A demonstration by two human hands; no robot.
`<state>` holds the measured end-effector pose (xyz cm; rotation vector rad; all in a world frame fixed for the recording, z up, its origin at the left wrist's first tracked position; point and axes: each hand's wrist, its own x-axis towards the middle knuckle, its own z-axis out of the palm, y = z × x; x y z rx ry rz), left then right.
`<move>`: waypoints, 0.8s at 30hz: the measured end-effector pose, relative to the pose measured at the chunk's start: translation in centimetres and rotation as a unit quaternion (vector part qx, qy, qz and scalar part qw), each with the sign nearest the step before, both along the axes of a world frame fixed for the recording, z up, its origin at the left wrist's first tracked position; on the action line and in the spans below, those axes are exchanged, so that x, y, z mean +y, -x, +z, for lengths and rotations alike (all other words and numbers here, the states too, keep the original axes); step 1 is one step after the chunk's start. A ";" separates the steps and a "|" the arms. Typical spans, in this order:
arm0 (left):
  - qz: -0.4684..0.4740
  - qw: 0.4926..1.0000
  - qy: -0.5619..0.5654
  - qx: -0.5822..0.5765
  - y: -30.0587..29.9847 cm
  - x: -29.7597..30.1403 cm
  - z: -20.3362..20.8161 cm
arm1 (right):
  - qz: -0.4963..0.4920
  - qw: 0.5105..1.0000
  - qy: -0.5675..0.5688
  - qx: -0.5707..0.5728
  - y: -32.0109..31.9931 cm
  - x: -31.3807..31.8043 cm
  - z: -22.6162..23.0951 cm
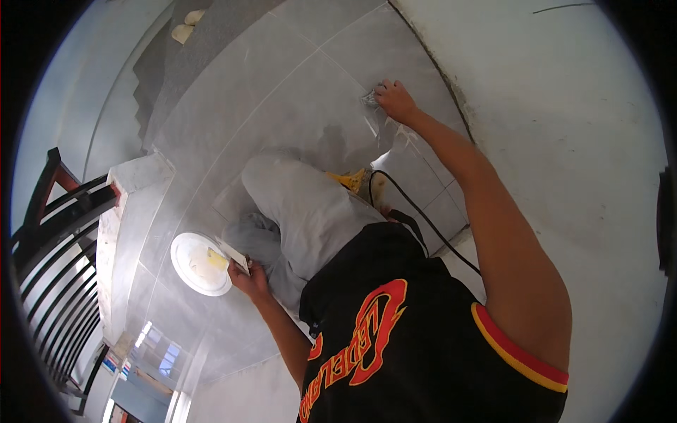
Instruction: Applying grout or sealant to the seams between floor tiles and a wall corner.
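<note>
My right hand (396,100) reaches out over the grey floor tiles near the wall, fingers closed around a crumpled, silvery wad (369,99) pressed to the floor. Its exact kind is too small to tell. Down at the left, my left hand (250,279) grips a flat, pale rectangular piece (235,255) by its end. That piece slants over the edge of a round white container (185,270). Inside the container lies a yellow patch (216,259), too small to name.
Beside my bent knee is a yellow device (350,181), and a black cord (409,199) runs past my right side. Black railings (67,233) stand on a pale ledge (134,176) at the left. A pale wall (536,113) bounds the right; pale footwear (183,32) sits far left.
</note>
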<state>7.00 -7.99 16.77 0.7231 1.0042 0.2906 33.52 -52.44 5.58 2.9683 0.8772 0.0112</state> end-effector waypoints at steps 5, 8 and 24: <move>0.012 0.999 0.008 -0.047 0.3 0.4 -0.5 | 0.076 0.993 0.073 0.054 5.1 -2.1 0.3; 0.004 0.998 0.014 -0.066 -0.7 -0.2 -0.3 | 0.086 0.995 0.037 0.021 11.5 -5.1 0.3; -0.042 0.988 0.057 -0.134 -0.4 1.5 -1.9 | -0.413 0.891 -0.074 0.171 19.0 -4.2 2.4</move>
